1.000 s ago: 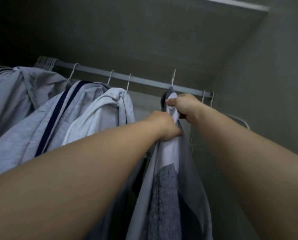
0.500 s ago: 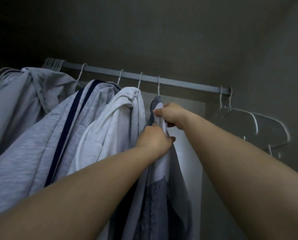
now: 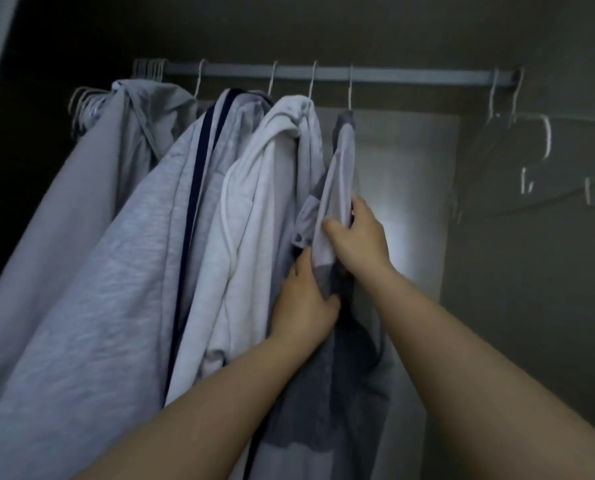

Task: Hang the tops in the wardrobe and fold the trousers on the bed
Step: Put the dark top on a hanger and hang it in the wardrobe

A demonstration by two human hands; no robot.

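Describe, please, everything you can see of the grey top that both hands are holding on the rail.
The grey top hangs from a thin white hanger on the wardrobe rail, rightmost of the hung clothes, beside a white hoodie. It looks like thin, soft cloth: pale grey above, darker panels below, darker collar. The right hand grips its front; the left hand holds it lower down.

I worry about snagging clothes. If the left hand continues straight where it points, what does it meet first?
Probably the grey top that the left hand already grips; depth beyond it is unclear.
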